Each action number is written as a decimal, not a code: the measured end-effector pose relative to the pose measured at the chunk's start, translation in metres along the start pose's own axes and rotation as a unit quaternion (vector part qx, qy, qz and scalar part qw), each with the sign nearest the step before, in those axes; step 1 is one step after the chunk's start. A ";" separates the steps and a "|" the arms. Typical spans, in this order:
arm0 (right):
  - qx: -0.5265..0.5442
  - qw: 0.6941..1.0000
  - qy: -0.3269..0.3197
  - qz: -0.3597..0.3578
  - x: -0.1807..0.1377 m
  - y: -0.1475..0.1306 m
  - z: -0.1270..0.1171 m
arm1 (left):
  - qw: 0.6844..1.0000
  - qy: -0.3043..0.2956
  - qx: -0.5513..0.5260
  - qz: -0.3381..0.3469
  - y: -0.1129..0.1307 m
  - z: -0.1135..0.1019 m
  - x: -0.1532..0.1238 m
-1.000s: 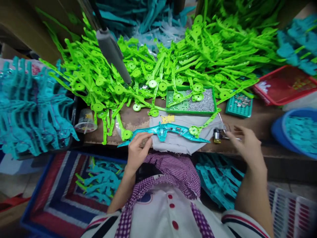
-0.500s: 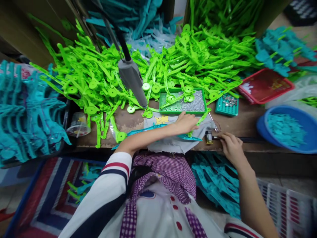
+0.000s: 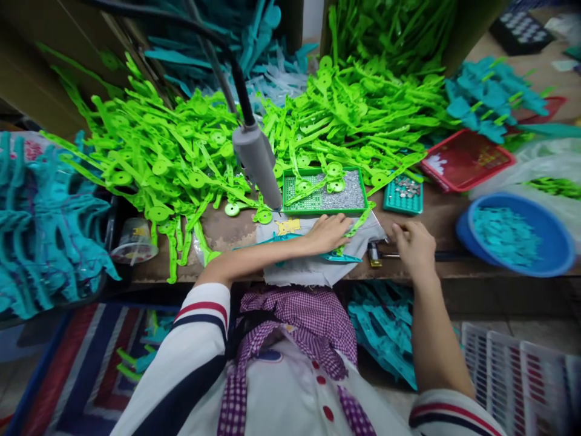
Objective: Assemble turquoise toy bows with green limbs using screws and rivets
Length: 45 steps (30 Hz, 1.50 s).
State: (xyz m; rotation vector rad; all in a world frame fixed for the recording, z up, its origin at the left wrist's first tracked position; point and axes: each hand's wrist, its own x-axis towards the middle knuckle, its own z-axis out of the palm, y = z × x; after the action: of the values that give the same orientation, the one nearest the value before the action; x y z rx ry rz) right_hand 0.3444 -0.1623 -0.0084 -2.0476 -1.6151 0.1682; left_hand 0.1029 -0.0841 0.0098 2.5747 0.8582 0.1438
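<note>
My left hand (image 3: 327, 233) lies across a teal plastic toy part (image 3: 276, 240) on a grey cloth (image 3: 313, 269) at the bench's front edge; its fingers curl down onto the part's right end by a green plastic strip (image 3: 358, 221). My right hand (image 3: 412, 245) is closed on a thin metal tool (image 3: 385, 255) with a small brass-coloured end, just right of the cloth. A grey powered screwdriver (image 3: 257, 162) hangs on a cable above the bench, its tip just behind the cloth.
A green tray of small screws (image 3: 325, 191) stands behind the cloth, with a small teal tray (image 3: 403, 195) to its right. Heaps of green plastic parts (image 3: 181, 151) fill the back. A red basket (image 3: 467, 158) and a blue bowl (image 3: 517, 233) sit at right; teal parts (image 3: 40, 218) stack at left.
My left hand has reached from the teal part's left end across to its right end. My right hand has come down and closed on the metal tool. The hanging screwdriver has swung right.
</note>
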 end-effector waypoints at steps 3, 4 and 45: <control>0.102 0.988 -0.082 -0.077 -0.009 -0.034 -0.027 | 0.992 0.079 -0.051 0.084 0.009 -0.008 0.004; 0.125 0.982 -0.106 -0.091 -0.011 -0.047 -0.036 | 0.988 0.085 -0.073 0.109 0.011 -0.012 0.007; 0.529 0.826 -0.100 0.166 -0.016 -0.044 0.026 | 0.976 0.077 -0.166 0.114 -0.001 -0.011 0.020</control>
State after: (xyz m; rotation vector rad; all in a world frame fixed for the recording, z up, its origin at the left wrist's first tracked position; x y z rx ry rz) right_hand 0.2915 -0.1624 -0.0132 -1.3733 -0.8556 1.1525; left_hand 0.1155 -0.0675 0.0184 2.3552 0.5328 0.5146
